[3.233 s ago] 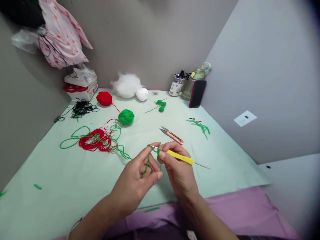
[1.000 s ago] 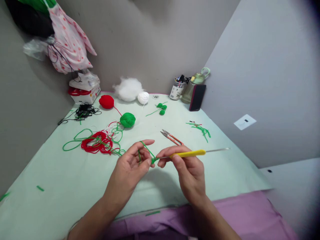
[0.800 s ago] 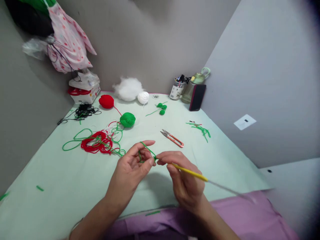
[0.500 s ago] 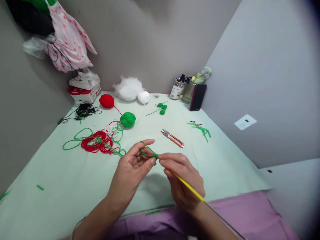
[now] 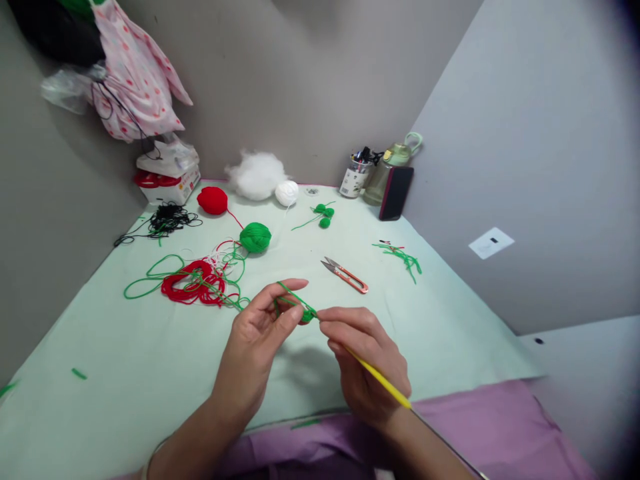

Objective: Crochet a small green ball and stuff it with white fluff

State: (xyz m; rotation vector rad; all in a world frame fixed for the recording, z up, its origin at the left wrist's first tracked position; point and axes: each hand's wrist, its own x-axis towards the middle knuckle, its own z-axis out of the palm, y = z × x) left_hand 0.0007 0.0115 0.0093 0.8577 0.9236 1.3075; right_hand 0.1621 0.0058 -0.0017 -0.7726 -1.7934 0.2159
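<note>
Between thumb and fingers, my left hand [image 5: 260, 333] pinches a small green crochet piece [image 5: 307, 315], with green yarn [image 5: 291, 292] stretched over the raised index finger. My right hand [image 5: 370, 360] is closed around a crochet hook [image 5: 383, 381] with a yellow grip and a metal shaft running back over the wrist. The hook's tip meets the green piece at my fingertips, where its exact place in the stitches is hidden. Beyond my hands lie thread snips [image 5: 346, 275] with orange handles. A green yarn ball [image 5: 255, 238] sits behind my left hand.
Loose red yarn [image 5: 193, 283] tangles with green and white strands on the left. Further back are a red ball [image 5: 213, 200], a white ball [image 5: 287, 193], white stuffing [image 5: 257, 175] and small green crocheted pieces [image 5: 324, 215]. A phone [image 5: 397, 193] leans against a bottle [image 5: 377, 183]. Green scraps [image 5: 403, 257] lie right.
My left thumb has shifted up and left on the green crochet piece, and more of that piece now shows below the hook tip. My right hand has barely moved.
</note>
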